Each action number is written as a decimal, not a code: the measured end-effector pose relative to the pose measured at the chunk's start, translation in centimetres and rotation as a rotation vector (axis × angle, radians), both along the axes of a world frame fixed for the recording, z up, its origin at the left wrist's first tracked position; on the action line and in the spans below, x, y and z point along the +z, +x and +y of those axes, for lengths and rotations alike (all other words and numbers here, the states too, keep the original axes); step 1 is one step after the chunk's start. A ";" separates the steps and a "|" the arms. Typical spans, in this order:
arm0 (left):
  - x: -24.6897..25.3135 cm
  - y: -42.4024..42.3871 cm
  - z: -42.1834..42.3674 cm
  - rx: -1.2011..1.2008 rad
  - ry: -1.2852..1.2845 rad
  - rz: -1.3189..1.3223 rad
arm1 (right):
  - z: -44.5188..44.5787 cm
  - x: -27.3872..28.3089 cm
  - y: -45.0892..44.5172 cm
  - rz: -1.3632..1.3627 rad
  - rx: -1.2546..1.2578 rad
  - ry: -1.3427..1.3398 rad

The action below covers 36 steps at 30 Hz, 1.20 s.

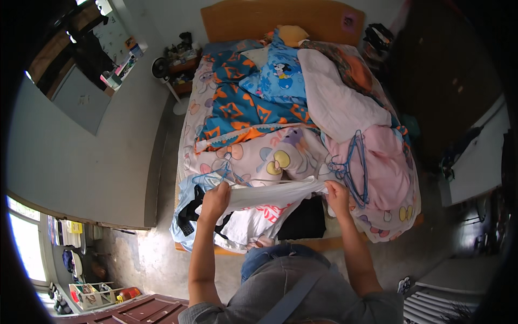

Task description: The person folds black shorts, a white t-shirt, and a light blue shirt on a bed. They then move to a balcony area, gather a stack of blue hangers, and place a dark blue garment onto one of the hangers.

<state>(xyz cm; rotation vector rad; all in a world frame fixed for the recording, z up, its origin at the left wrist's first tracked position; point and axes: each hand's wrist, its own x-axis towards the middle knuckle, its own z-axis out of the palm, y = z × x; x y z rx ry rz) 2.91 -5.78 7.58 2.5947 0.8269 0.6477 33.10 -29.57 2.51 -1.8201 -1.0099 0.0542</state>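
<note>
A white garment (265,196) is stretched between my two hands above the foot of the bed. My left hand (217,199) grips one end of it, and my right hand (336,195) pinches the other. A pale hanger bar shows along its upper edge. Below it lie a white shirt with red lettering (269,216), a folded black cloth (302,220), a black strap-like garment (189,214) and a light blue garment (178,227). Blue hangers (210,178) rest just beyond my left hand. More blue wire hangers (358,172) lie in a bunch on pink fabric (386,162), right of my right hand.
The bed (283,18) holds a teal and orange quilt (243,101), a blue cartoon pillow (283,77) and a pale pink blanket (336,93). A standing fan (161,69) is at the bed's left. A dark red door (149,312) is at lower left.
</note>
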 end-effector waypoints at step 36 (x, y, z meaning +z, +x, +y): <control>-6.4 7.6 -6.6 -0.201 0.053 0.071 | -2.0 3.2 -0.6 0.040 0.116 -0.040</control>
